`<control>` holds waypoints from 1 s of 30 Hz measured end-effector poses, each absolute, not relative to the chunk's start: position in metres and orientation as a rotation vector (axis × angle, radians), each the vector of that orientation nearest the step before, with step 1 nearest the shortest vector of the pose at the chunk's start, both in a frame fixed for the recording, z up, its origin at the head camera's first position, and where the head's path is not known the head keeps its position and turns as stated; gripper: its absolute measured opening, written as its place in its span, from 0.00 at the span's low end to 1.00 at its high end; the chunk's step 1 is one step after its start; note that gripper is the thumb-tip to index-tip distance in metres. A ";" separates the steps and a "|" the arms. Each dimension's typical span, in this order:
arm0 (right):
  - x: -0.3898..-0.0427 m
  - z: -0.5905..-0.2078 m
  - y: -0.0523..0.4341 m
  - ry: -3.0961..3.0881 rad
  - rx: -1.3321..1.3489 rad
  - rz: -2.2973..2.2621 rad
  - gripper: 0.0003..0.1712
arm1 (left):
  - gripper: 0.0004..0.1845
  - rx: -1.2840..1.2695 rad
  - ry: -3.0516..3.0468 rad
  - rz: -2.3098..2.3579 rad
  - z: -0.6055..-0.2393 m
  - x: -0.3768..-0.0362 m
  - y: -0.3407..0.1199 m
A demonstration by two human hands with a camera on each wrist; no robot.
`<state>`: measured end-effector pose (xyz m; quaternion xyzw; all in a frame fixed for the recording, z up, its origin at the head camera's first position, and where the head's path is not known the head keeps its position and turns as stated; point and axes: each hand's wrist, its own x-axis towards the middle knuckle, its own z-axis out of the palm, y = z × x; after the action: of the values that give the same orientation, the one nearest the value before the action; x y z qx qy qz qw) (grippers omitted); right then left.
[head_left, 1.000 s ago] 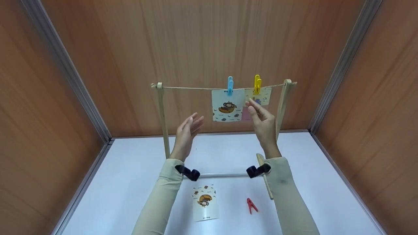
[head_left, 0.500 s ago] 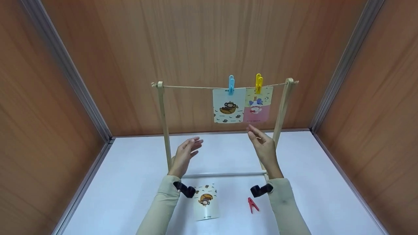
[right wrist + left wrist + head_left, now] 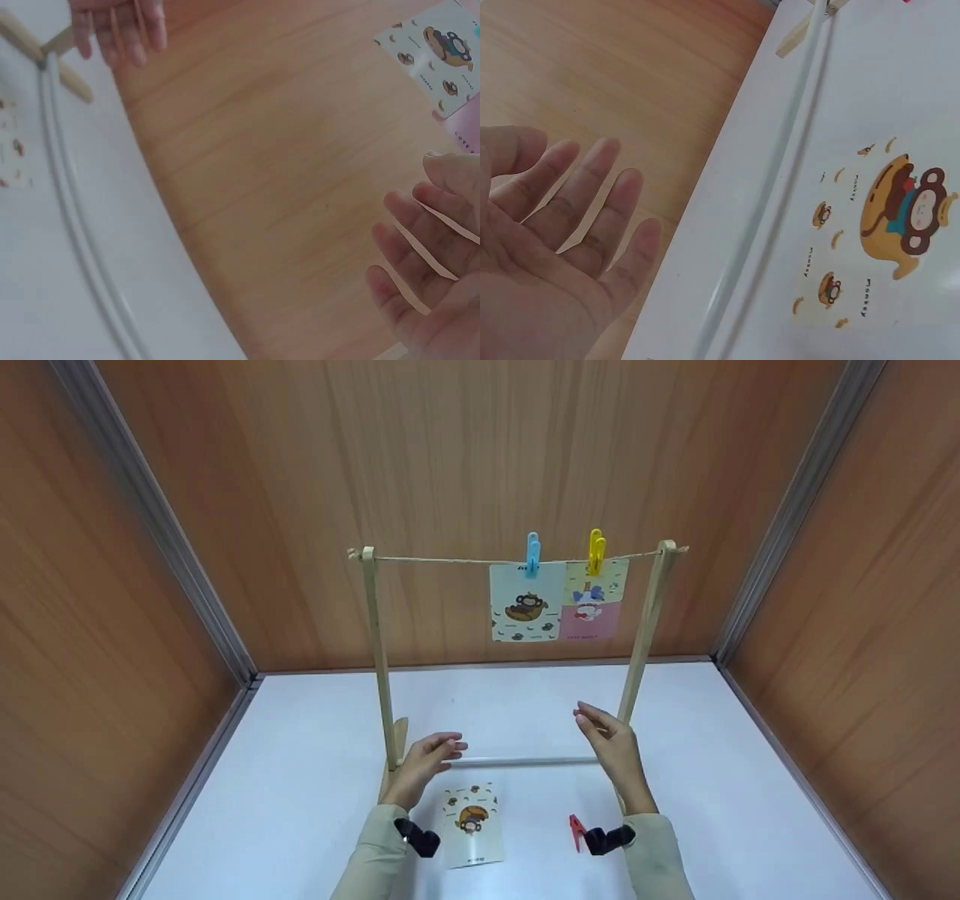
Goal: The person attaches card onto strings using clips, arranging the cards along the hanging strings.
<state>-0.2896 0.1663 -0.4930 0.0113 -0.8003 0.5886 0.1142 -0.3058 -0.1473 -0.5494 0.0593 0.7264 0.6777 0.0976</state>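
The left hand [image 3: 421,765] hangs above the white desk [image 3: 300,765] with its fingers loosely spread and nothing in it, just in front of the left wooden post [image 3: 379,660] of a small drying rack. Just below its wrist a monkey-print paper card [image 3: 471,823] lies flat on the desk, close to the rack's white bottom rail [image 3: 525,762]. The right hand [image 3: 613,750] is likewise empty, fingers relaxed and slightly parted, near the foot of the right wooden post [image 3: 643,622]. Beside its wrist a small red plastic clothespin [image 3: 576,831] lies on the desk. Higher up, a thin string [image 3: 442,559] runs between the posts; a blue plastic clothespin [image 3: 532,553] pins a second monkey card [image 3: 526,601] to it, and a yellow plastic clothespin [image 3: 596,550] pins a yellow-and-pink card [image 3: 594,598] just beside. Brown wooden walls [image 3: 465,450] enclose the desk.
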 end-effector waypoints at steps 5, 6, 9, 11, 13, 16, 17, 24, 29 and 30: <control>-0.283 -0.516 0.170 -2.384 -0.019 1.705 0.22 | 0.20 0.172 2.187 1.922 -0.562 -0.297 -0.147; -0.281 -0.520 0.170 -2.395 -0.033 1.702 0.22 | 0.20 0.161 2.201 1.904 -0.564 -0.296 -0.147; -0.275 -0.531 0.172 -2.425 -0.066 1.695 0.22 | 0.19 0.138 2.251 1.849 -0.571 -0.291 -0.148; -0.271 -0.538 0.173 -2.438 -0.074 1.693 0.22 | 0.19 0.139 2.278 1.815 -0.576 -0.288 -0.149; -0.264 -0.539 0.173 -2.460 -0.085 1.690 0.21 | 0.19 0.137 2.302 1.784 -0.581 -0.285 -0.150; -0.258 -0.549 0.175 -2.489 -0.128 1.678 0.21 | 0.20 0.116 2.343 1.736 -0.587 -0.280 -0.151; -0.256 -0.552 0.175 -2.501 -0.147 1.671 0.21 | 0.19 0.100 2.359 1.717 -0.589 -0.279 -0.151; -0.244 -0.576 0.182 -2.561 -0.230 1.684 0.21 | 0.19 0.043 2.410 1.635 -0.600 -0.271 -0.152; -0.235 -0.586 0.185 -2.595 -0.261 1.666 0.21 | 0.20 0.015 2.410 1.616 -0.605 -0.267 -0.153; -0.234 -0.588 0.186 -2.598 -0.266 1.663 0.20 | 0.20 0.003 2.417 1.607 -0.605 -0.266 -0.153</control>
<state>-0.2337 0.1861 -0.5879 -0.0859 -0.8390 0.5369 0.0227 -0.2660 -0.1534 -0.6055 0.0010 0.8269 0.5496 0.1192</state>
